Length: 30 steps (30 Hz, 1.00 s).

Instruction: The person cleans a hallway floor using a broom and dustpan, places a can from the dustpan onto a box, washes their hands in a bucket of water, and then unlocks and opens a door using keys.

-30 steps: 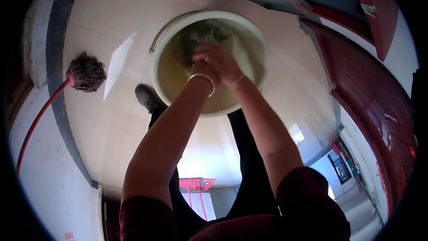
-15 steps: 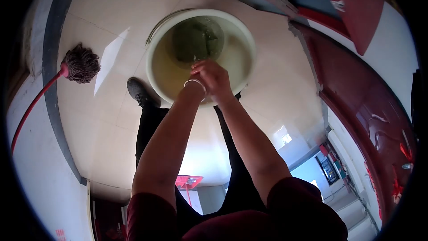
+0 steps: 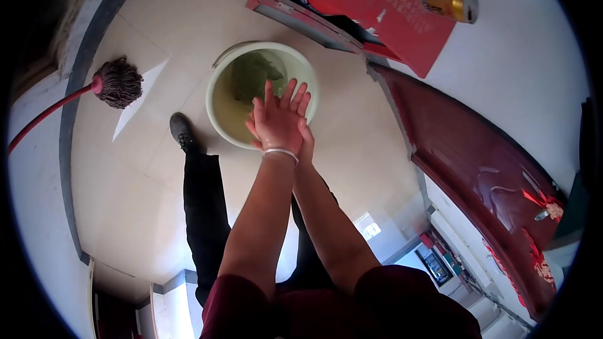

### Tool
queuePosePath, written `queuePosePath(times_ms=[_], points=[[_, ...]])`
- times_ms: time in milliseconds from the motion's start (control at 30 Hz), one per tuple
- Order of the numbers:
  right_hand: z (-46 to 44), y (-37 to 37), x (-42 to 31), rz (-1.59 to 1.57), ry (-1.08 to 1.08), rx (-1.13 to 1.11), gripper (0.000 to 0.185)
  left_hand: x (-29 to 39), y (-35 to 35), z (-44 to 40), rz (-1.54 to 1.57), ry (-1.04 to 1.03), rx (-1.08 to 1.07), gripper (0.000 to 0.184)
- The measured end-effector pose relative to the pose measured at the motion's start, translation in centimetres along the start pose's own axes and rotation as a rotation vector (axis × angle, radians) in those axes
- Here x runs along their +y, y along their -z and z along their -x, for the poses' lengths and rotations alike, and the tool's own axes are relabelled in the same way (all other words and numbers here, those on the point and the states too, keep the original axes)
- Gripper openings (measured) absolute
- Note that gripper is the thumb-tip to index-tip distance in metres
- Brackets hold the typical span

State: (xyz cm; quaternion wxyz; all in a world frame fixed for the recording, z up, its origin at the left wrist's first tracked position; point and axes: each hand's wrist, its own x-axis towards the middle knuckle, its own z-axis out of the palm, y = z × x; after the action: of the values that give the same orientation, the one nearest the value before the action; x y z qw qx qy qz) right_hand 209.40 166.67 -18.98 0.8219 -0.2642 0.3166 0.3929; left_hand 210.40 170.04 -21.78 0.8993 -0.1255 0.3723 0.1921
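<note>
A pale bucket (image 3: 217, 110) stands on the tiled floor with murky water (image 3: 235, 116) and something dark green (image 3: 251, 75) in it. Over its near rim, my left hand (image 3: 279, 122) is palm up with its fingers spread, and it holds nothing. A white bracelet (image 3: 280, 152) circles that wrist. My right hand (image 3: 307, 144) lies beneath and beside the left one, touching it near the wrist. Most of its fingers are hidden behind the left hand.
A mop (image 3: 119, 83) with a red handle lies to the left. My shoe (image 3: 181, 127) is on the floor left of the bucket. At the upper right are a red box (image 3: 377, 6) and a gold can (image 3: 449, 2). A dark red door (image 3: 477, 176) is at the right.
My hands were clasped together over the bucket; now the left is spread palm up above the right. The view has shifted, bringing the can into sight and making the bucket look smaller.
</note>
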Motion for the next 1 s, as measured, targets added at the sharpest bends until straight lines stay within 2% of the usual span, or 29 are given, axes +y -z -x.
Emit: queuePosePath(times_ms=[33,100,133,167,233,267,300,367,400,433,467,500,533,567,600,633,667,700,767,800,900,933,967,1000], points=[[1.3,-1.2,-0.1,0.033,0.011,0.029,0.058,-0.1,-0.7,-0.1,0.005,-0.001,-0.007,0.067],[2.1,-0.2,0.0,0.08,-0.136,-0.041,0.058,0.0,-1.7,-0.3,-0.037,0.018,0.081,0.071],[2.7,-1.3,-0.2,0.141,-0.127,0.079,0.056,-0.4,-1.4,-0.5,-0.138,0.032,0.157,0.063],[3.2,-2.0,-0.4,0.143,-0.123,0.064,0.056,-0.5,-1.0,-0.9,-0.141,0.027,0.143,0.063],[4.4,-3.1,-0.9,0.131,-0.115,0.103,0.05,-0.4,-1.5,-0.9,-0.75,-0.165,0.151,0.048],[5.1,-3.5,-1.0,0.12,-0.114,0.129,0.047,-0.7,-1.6,-0.8,-1.009,-0.327,0.179,0.036],[5.5,-4.2,-1.4,0.115,-0.113,0.121,0.047,-0.7,-2.1,0.1,-1.015,-0.333,0.174,0.036],[4.8,-5.9,-2.3,0.224,-0.038,0.236,0.052,-0.4,-2.7,2.5,-1.502,-0.303,-0.001,0.034],[2.4,-1.7,-2.1,0.232,-0.238,0.338,0.057,-0.6,-2.5,4.0,-1.748,-0.342,-0.096,0.034],[1.4,-0.2,-2.4,0.216,-0.238,0.332,0.057,-0.7,-2.7,5.8,-2.015,-0.423,-0.23,0.042],[0.7,0.6,-3.2,0.014,-0.352,0.245,0.057,-0.7,-3.0,7.6,-2.26,-0.553,-0.363,0.052],[0.1,1.1,-3.8,-0.182,-0.471,0.153,0.057,-0.4,-3.8,8.9,-2.264,-0.687,-0.496,0.058],[-0.5,1.2,-3.7,0.017,-0.453,0.067,0.047,-0.3,-4.2,9.2,-2.277,-0.697,-0.48,0.058],[-0.8,1.5,-3.6,0.01,-0.466,0.06,0.047,-0.3,-4.4,9.6,-2.181,-0.661,-0.334,0.063],[-1.3,2.0,-3.1,0.149,-0.328,0.118,0.041,-0.2,-4.6,10.3,-2.084,-0.626,-0.188,0.069],[-1.9,1.9,-2.2,0.28,-0.198,0.164,0.036,-0.2,-5.2,11.9,-2.171,-0.497,-0.222,0.076],[-2.0,1.8,-3.2,0.275,-0.256,0.129,0.031,-0.2,-5.8,13.6,-2.256,-0.365,-0.264,0.083],[-1.7,1.6,-4.4,0.274,-0.307,0.099,0.027,0.6,-7.5,15.3,-2.241,-0.153,-0.246,0.074],[1.4,-3.5,-5.5,0.444,-0.245,0.138,0.027,2.7,-9.7,16.5,-1.962,-0.258,-0.348,0.047],[2.7,-4.8,-6.3,0.438,-0.224,0.019,0.029,3.5,-10.6,16.4,-1.958,-0.257,-0.356,0.047],[6.6,-9.9,-6.7,0.42,0.043,-0.189,0.033,5.1,-12.8,15.6,-1.507,-0.337,-0.27,0.013],[6.5,-10.2,-6.9,0.418,0.12,-0.273,0.034,5.5,-12.9,14.8,-1.401,-0.336,-0.326,0.013],[5.9,-10.4,-7.1,0.412,0.128,-0.249,0.034,5.9,-12.7,13.7,-1.294,-0.339,-0.378,0.013],[4.9,-10.2,-7.3,0.333,0.144,-0.363,0.035,6.3,-13.1,12.6,-1.16,-0.26,-0.377,0.012]])
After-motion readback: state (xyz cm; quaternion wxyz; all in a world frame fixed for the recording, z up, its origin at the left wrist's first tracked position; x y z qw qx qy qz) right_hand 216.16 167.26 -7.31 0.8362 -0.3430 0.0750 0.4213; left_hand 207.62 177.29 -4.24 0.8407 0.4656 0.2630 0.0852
